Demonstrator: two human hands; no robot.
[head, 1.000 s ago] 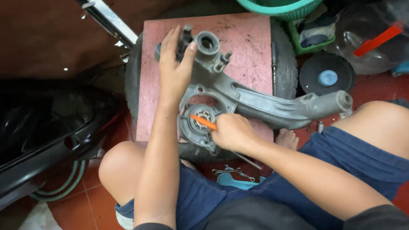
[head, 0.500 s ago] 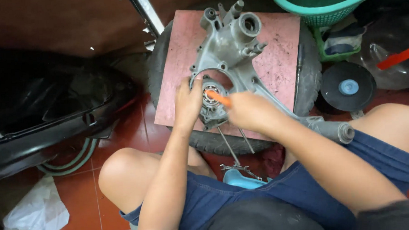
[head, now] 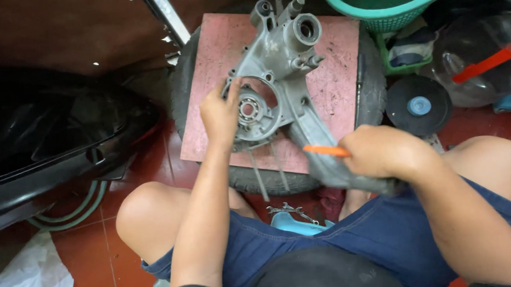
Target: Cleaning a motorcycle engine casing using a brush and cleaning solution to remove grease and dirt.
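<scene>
The grey cast-metal engine casing (head: 281, 68) lies on a pink square board (head: 339, 94) set on top of a black rubber tyre (head: 179, 101), its long arm reaching toward the person's lap. The left hand (head: 220, 113) grips the rim of the casing's round bearing opening, fingers curled over its edge. The right hand (head: 382, 152) is clenched around an orange-handled tool (head: 326, 151), held over the casing's arm near the right knee.

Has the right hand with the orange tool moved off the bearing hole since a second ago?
Yes. The right hand with the orange tool has pulled back from the casing's round bearing hole, toward the person's knee.
</scene>
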